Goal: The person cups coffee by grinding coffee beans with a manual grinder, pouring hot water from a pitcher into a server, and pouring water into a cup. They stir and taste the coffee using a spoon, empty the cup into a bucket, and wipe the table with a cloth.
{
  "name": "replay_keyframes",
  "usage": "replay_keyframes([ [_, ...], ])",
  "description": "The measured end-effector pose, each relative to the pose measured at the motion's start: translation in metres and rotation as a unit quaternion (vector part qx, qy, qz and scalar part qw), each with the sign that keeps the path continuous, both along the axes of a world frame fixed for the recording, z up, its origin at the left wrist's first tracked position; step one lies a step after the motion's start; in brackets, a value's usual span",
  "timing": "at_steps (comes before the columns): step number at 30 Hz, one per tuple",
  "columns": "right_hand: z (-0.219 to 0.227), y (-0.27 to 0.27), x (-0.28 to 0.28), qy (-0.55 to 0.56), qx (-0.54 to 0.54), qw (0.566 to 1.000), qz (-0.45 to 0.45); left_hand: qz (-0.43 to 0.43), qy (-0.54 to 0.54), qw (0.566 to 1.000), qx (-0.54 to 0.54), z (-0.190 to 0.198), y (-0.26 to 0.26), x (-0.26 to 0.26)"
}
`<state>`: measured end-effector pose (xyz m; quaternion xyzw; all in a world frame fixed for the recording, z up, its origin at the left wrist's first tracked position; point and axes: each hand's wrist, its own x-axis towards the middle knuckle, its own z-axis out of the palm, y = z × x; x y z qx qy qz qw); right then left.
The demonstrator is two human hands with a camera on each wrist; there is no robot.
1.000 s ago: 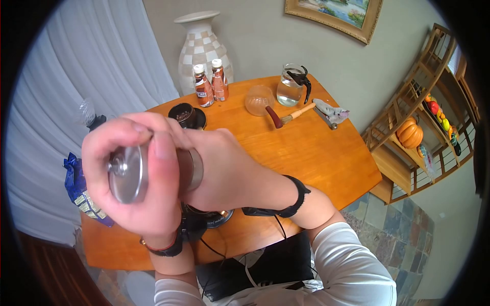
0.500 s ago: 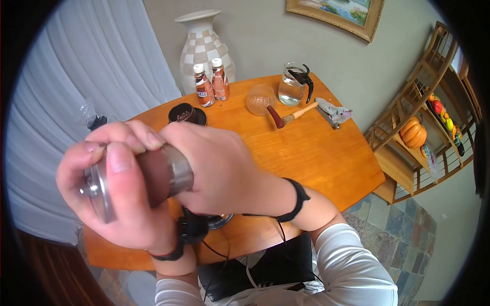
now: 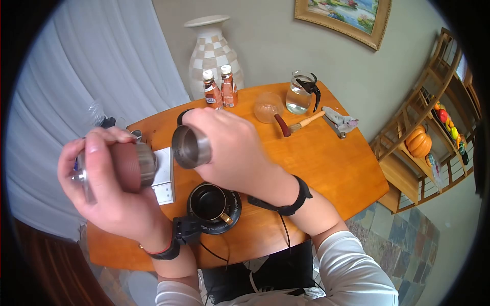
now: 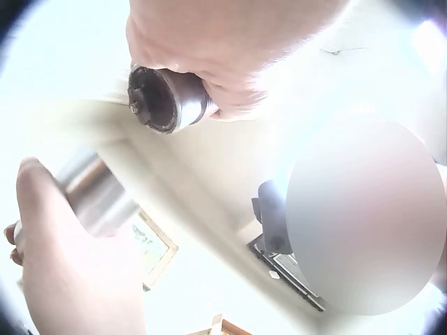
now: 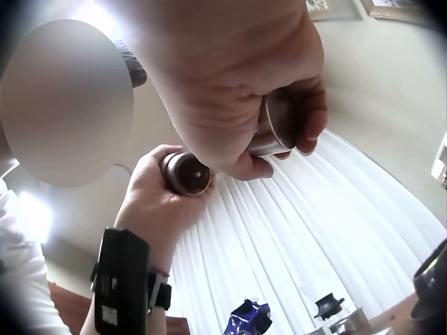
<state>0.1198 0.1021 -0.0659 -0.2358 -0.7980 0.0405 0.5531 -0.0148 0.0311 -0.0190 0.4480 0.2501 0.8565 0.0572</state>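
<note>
One wooden table (image 3: pixel 316 168) we see below the hands. The left hand (image 3: pixel 109 206) curls its fingers round the banded grinder body (image 3: pixel 125 166), held in the air. Lower, a black saucer (image 3: pixel 236 208) carries a dark cup (image 3: pixel 208 202). The right hand (image 3: pixel 235 143) grips the metal cup (image 3: pixel 203 148), apart from the grinder body, mouth sideways. We judge this tilt could spill any loose powder, though its content we cannot tell; a weak grip could drop it.
</note>
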Motion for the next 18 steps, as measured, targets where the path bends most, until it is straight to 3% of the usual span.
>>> replay_keyframes([
  [2,0.003,0.008,0.002,0.064,0.017,0.996,0.066,-0.004,-0.029,0.999,0.014,0.005,-0.004,-0.005],
  [5,0.009,0.014,0.012,0.052,0.000,0.992,0.112,-0.051,-0.018,0.998,0.038,0.006,-0.009,-0.010],
  [8,0.014,0.021,0.026,0.037,-0.013,0.987,0.155,-0.042,0.010,0.999,0.031,0.006,-0.011,-0.006],
  [12,0.017,0.037,0.048,-0.039,0.014,0.996,0.078,-0.031,0.009,0.999,0.013,0.004,-0.009,0.000],
  [14,0.007,0.050,0.059,-0.003,-0.184,0.982,0.030,-0.021,0.017,1.000,-0.004,0.003,-0.009,-0.002],
  [15,0.005,0.061,0.069,-0.072,-0.195,0.978,-0.031,-0.023,0.022,0.999,-0.005,0.003,-0.009,-0.003],
  [16,0.008,0.064,0.075,-0.058,-0.260,0.961,-0.071,-0.026,0.018,0.999,-0.009,0.003,-0.009,-0.005],
  [18,-0.007,0.088,0.090,-0.060,-0.246,0.956,-0.146,-0.039,0.019,0.999,-0.009,0.002,-0.010,-0.009],
])
